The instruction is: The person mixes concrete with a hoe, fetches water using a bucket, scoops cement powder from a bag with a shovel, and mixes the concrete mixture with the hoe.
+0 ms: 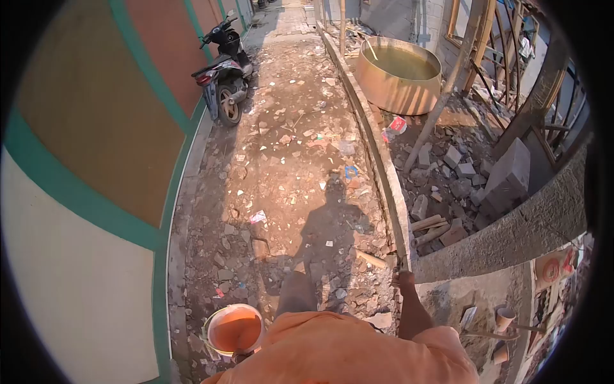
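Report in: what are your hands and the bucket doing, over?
Left hand at bucket, grip unclear. Right hand at low wall. Orange stuff inside bucket. Rubble all over path.

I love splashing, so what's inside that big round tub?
Cloudy greenish water is in the tub, and a pale stick leans in at its edge. The water hides the bottom.

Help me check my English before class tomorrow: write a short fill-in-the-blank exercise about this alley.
The black motorbike stands by the green-trimmed wall on the person's ____ side.
Inside, the round white-rimmed bucket looks ____.
The big round tan tub holds murky liquid coloured ____.
The bare hand nearest the long, low concrete curb is the person's ____.

Missing words: left; orange; green; right.
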Tool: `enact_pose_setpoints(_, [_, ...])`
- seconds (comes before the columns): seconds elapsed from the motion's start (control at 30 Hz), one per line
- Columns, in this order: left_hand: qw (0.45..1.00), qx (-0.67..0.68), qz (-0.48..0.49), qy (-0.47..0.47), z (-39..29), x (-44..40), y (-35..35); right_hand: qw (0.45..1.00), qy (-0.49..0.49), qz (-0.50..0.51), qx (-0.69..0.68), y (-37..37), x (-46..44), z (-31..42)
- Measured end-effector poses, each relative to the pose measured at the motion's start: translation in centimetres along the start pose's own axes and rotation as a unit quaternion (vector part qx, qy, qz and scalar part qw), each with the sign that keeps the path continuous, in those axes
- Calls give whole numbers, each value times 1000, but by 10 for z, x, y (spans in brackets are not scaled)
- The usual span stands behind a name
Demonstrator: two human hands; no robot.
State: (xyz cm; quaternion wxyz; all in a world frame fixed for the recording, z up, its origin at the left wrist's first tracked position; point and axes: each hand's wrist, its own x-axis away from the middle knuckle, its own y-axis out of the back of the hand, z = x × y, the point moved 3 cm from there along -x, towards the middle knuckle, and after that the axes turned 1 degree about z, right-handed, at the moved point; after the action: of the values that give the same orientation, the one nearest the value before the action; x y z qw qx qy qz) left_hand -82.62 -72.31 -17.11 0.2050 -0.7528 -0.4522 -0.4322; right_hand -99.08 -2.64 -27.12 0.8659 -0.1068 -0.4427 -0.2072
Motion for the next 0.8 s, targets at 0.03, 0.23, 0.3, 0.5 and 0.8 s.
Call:
enact_pose_setpoints(0.03, [1000,2,0,-4,-12,-8,-23,999,38,36,-6,-33,-21,41])
enact_pose_setpoints(0.23, [999,2,-49,15,-64,-89,-151,970,188,87,125,-228,-5,225])
enact_pose_setpoints(0.3, [997,4,-72,29,-97,-115,-203,972,183,76,127,-250,-15,242])
enact_pose_setpoints(0.5, [976,-171,-134,-11,-245,-173,-371,980,-35,50,187,-206,-85,204])
enact_pose_setpoints(0.8, [717,-519,215,-413,-488,-93,-786,984,170,-41,-24,-406,-107,456])
